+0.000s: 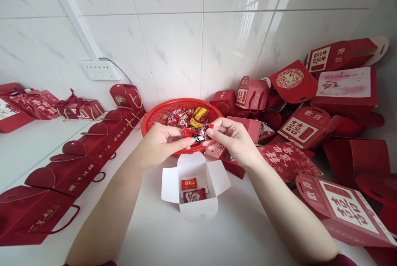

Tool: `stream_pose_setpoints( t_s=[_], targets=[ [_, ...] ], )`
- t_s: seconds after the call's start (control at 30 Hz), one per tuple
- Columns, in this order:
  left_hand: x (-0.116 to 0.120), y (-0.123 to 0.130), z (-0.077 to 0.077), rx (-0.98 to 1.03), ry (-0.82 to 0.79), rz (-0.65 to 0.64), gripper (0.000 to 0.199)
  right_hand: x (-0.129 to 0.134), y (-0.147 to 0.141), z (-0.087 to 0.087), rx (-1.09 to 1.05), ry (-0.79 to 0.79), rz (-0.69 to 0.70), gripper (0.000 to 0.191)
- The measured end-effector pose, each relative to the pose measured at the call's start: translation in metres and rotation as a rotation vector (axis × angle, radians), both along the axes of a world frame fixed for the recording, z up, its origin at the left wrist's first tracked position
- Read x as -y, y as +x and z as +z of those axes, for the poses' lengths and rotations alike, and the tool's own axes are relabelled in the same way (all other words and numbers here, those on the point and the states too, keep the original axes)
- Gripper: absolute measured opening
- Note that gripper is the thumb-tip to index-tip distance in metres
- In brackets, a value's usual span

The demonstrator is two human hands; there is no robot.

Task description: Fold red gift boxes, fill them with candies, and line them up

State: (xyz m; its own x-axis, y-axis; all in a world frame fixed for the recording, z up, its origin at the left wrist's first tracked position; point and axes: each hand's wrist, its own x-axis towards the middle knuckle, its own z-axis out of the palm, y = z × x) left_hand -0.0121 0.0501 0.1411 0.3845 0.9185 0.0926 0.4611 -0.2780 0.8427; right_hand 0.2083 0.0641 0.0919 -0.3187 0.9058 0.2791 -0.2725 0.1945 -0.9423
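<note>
A wrapped candy (198,134) in red, black and white film is held between my two hands, over the near rim of a red plastic basket (151,113). My left hand (159,144) pinches its left end; my right hand (231,137) grips the right end between thumb and fingers. Behind them, several red and yellow wrapped candies (182,119) lie in the basket. Just below my hands stands a white paper box (198,208) with its flaps spread. Inside it rest a red packet (189,184) with gold lettering and a dark red packet (194,195).
Along the left runs a row of red gift boxes (83,154) with cord handles. More red and pink boxes (300,125) are heaped on the right. A tiled wall (173,51) rises behind the basket, with a white power socket (99,70) on it.
</note>
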Motion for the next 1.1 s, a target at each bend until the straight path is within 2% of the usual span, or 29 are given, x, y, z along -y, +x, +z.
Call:
stream_pose_setpoints(
  t_s=[0.13,0.2,0.33,0.47,0.67,0.8,0.87,1.0,1.1],
  targets=[
    [-0.009,0.001,-0.008,0.09,0.019,0.104,0.025,0.0,0.0,-0.002,0.236,0.205,-0.122,0.02],
    [-0.012,0.002,-0.012,0.152,0.051,0.152,0.026,-0.001,0.0,-0.003,0.337,0.224,-0.144,0.019],
    [-0.015,0.007,-0.016,0.213,0.082,0.203,0.029,-0.003,0.0,-0.005,0.286,0.095,0.003,0.024],
    [-0.015,0.005,-0.015,0.238,0.042,0.156,0.03,-0.003,0.003,-0.004,0.215,-0.064,0.166,0.027],
    [-0.016,-0.002,-0.012,0.333,-0.058,0.028,0.032,0.002,0.006,0.001,0.154,-0.046,0.286,0.028],
    [-0.015,0.005,-0.017,0.403,-0.064,0.025,0.029,0.004,0.002,0.0,0.125,-0.039,0.186,0.029],
    [-0.013,0.009,-0.019,0.377,-0.04,0.01,0.026,0.003,0.0,-0.001,0.105,-0.035,0.135,0.031],
    [-0.009,0.014,-0.017,0.305,0.005,0.013,0.023,0.003,0.001,0.0,0.165,-0.029,0.132,0.03],
    [-0.006,0.013,-0.015,0.229,0.032,0.019,0.025,0.004,0.002,0.003,0.181,0.034,0.042,0.03]
  ],
)
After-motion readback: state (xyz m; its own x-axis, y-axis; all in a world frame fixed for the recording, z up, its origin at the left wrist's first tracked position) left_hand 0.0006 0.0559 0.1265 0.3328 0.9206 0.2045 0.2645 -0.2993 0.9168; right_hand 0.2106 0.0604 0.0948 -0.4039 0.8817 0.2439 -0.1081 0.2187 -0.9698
